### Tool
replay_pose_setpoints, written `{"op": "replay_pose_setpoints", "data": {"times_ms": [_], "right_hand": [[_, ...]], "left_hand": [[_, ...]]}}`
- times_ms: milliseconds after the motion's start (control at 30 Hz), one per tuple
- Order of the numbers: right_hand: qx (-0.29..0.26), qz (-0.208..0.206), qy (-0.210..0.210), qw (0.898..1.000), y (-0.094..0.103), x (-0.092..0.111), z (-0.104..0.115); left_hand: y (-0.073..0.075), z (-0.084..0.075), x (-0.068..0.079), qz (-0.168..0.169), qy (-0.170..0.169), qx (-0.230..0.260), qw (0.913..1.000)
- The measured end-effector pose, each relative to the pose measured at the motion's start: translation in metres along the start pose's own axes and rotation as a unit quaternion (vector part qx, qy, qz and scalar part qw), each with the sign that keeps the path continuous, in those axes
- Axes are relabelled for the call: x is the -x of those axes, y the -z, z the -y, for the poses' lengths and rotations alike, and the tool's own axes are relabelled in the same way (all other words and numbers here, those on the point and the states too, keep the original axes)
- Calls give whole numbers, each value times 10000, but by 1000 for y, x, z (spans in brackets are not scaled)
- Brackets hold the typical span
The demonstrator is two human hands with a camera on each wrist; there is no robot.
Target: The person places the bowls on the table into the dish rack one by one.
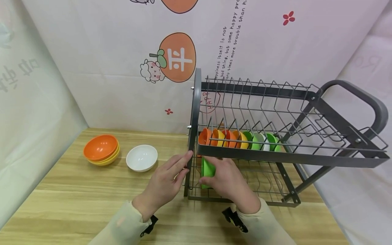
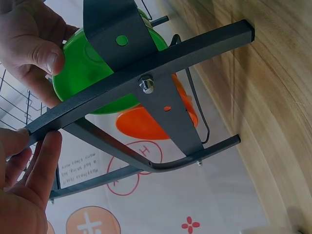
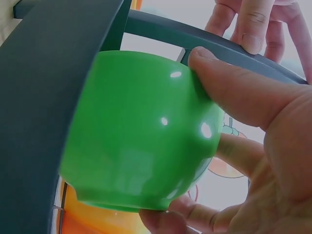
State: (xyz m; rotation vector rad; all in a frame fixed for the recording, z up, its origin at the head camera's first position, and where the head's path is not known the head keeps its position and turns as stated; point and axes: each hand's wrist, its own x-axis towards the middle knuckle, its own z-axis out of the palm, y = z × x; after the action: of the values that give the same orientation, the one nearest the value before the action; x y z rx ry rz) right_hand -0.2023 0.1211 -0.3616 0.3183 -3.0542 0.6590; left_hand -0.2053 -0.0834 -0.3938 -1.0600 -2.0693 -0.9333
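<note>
In the head view, my right hand (image 1: 228, 177) holds a green bowl (image 1: 207, 172) on its side at the left end of the dish rack's lower tier. The right wrist view shows its thumb on one side of the green bowl (image 3: 136, 122) and fingers beneath. My left hand (image 1: 163, 180) grips the dark left upright (image 1: 192, 112) of the rack. From the left wrist, its thumb and fingers lie on either side of that bar, and an orange bowl (image 2: 144, 123) shows behind the green one. The front rail partly covers the green bowl from above.
A row of orange, yellow, green and white bowls (image 1: 239, 139) shows through the upper tier's wires (image 1: 260, 110). On the wooden table to the left stand an orange bowl (image 1: 101, 147) stacked on yellow ones and a white bowl (image 1: 142, 158). A printed cloth hangs behind.
</note>
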Motion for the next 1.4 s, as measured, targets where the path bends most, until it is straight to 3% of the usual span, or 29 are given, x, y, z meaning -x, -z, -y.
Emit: {"op": "replay_pose_setpoints", "data": {"times_ms": [300,533,1000,1233,1400], "right_hand": [[-384,21,-202,9991,0,1,-5],[-200,-76,95,9997,1,1,-8],[-6,-207,140,9997,-5,11,-10],[-170,-1045,593,9926,-1,14,-7],[-359,-1416,746,9865,2,15,-1]], "left_hand": [[0,1,1,46,-2,-24,10000],[0,1,1,65,7,-92,9999],[0,-1,1,34,37,-78,10000],[-1,-1,2,-4,1,-105,9999],[-2,0,2,-43,-15,-108,9999]]}}
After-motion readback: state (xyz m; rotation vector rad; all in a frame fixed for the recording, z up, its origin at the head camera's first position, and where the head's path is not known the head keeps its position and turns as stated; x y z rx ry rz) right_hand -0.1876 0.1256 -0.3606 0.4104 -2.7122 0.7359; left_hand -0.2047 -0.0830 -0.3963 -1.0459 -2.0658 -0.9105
